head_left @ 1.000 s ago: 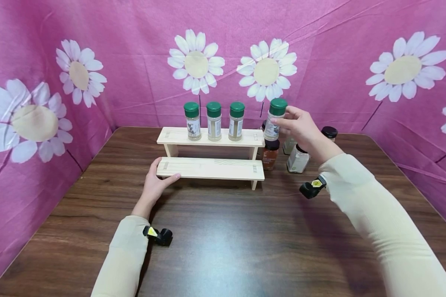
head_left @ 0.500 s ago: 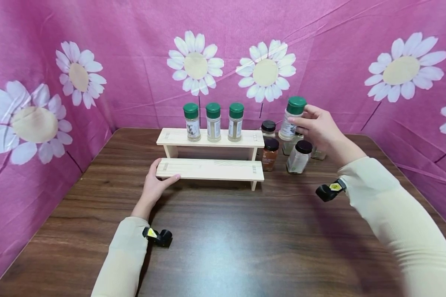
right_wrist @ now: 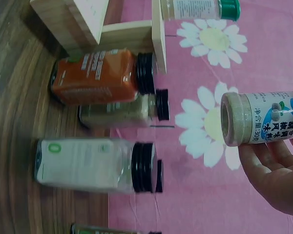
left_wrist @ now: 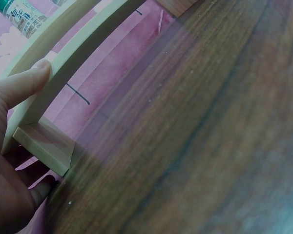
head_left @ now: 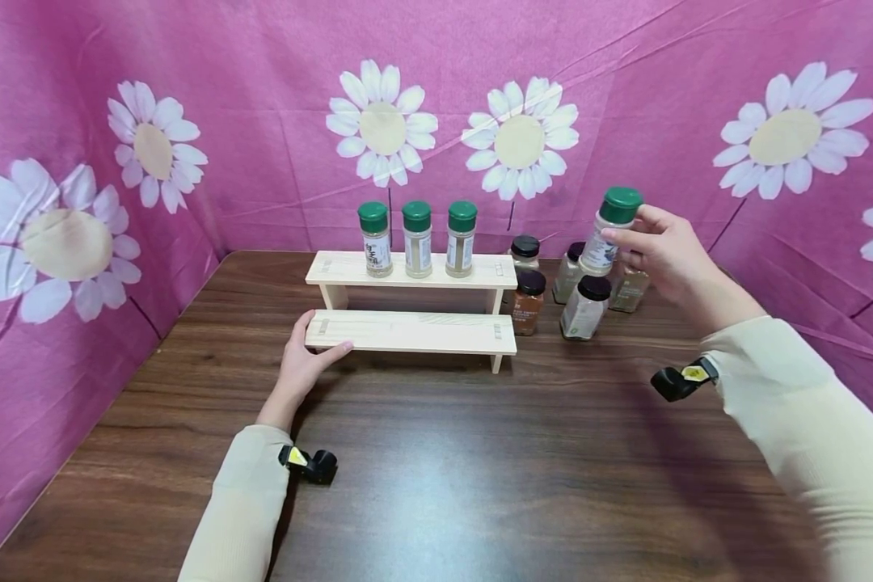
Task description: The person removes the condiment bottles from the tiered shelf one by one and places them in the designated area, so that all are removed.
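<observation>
Below the right hand (head_left: 675, 257), gripping a green-capped shaker (head_left: 600, 244), black-capped jars (head_left: 582, 314) are standing; left of that grip, the left hand (head_left: 298, 370) is holding a wooden rack (head_left: 415, 331).

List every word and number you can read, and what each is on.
"净含量:30": green-capped jar in the right hand; its larger characters are blurred.
"SWEET": orange jar, faint; its other words are unclear.
Too small or blurred: shelf jars, other black-capped jars, yellow wrist tags.
</observation>
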The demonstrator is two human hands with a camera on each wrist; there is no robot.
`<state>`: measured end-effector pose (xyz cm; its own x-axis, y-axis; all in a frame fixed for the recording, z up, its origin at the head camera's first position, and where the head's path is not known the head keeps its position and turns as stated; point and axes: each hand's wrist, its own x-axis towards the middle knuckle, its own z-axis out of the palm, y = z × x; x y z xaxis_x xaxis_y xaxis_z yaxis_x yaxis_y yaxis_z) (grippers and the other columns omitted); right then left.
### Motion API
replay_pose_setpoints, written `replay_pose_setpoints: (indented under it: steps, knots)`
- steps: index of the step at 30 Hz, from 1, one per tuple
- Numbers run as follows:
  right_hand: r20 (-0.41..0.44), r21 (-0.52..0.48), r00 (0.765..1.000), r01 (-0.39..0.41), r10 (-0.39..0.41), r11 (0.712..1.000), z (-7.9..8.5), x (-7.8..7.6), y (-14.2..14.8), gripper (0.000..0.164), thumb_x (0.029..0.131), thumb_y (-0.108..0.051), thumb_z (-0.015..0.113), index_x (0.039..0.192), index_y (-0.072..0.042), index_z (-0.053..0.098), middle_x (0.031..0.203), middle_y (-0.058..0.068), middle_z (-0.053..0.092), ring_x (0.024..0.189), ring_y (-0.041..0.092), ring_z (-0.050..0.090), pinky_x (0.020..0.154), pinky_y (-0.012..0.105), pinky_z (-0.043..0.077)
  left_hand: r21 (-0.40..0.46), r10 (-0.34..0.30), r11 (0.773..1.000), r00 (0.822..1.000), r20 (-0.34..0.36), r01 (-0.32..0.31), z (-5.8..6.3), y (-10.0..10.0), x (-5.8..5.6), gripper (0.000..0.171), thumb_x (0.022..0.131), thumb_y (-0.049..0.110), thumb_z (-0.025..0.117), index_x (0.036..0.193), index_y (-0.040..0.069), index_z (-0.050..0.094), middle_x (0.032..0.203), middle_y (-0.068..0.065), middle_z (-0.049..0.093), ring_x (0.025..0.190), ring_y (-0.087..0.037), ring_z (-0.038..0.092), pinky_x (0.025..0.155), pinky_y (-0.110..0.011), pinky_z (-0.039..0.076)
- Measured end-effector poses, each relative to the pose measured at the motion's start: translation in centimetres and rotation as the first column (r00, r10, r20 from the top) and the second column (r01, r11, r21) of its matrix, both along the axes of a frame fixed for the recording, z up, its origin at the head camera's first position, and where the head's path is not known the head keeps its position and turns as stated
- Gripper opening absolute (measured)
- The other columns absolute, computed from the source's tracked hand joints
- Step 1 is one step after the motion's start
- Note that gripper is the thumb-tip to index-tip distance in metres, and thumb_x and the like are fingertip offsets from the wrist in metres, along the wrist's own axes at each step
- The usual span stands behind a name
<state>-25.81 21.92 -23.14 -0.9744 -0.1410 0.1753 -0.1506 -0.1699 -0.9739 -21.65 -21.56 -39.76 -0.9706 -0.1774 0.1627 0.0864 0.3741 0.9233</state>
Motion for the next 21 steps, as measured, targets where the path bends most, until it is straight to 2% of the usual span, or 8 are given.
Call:
replay_pose_setpoints:
  steps: [6, 12, 21]
  knots:
    - [-0.008, -0.078, 1.000, -0.021, 0.020, 0.997, -0.2, 0.1, 1.6, 0.027, 0.076, 0.010, 0.058, 0.095, -0.009, 0.064, 0.086, 0.005, 0.063, 0.079, 0.013, 0.058, 0.064, 0.023, 0.048, 0.002, -0.001, 1.000, 1.000, -0.002, 0.001, -0.1, -0.1, 0.0, 0.084, 0.068, 0.022, 0.074, 0.133, 0.006, 0.024, 0.131, -0.015, 0.031, 0.119, -0.023, 0.026, 0.098, -0.035, 0.016]
    - [-0.016, -0.070, 1.000, 0.017, -0.018, 0.997, -0.5, 0.4, 3.2, 0.025, 0.076, 0.008, 0.059, 0.094, -0.009, 0.064, 0.085, 0.004, 0.063, 0.080, 0.011, 0.056, 0.062, 0.021, 0.047, 0.002, -0.001, 1.000, 1.000, -0.004, 0.001, -0.1, -0.1, -0.1, 0.084, 0.068, 0.022, 0.074, 0.133, 0.006, 0.024, 0.131, -0.015, 0.031, 0.119, -0.022, 0.026, 0.098, -0.035, 0.016]
    - [0.010, -0.129, 1.000, 0.022, -0.021, 0.991, -1.6, 0.7, 5.4, 0.026, 0.077, 0.011, 0.057, 0.095, -0.007, 0.064, 0.086, 0.005, 0.062, 0.081, 0.013, 0.056, 0.063, 0.023, 0.047, 0.016, -0.006, 1.000, 1.000, -0.015, 0.006, -0.2, 0.0, -0.1, 0.083, 0.068, 0.020, 0.074, 0.133, 0.004, 0.024, 0.130, -0.015, 0.032, 0.118, -0.022, 0.026, 0.098, -0.034, 0.016]
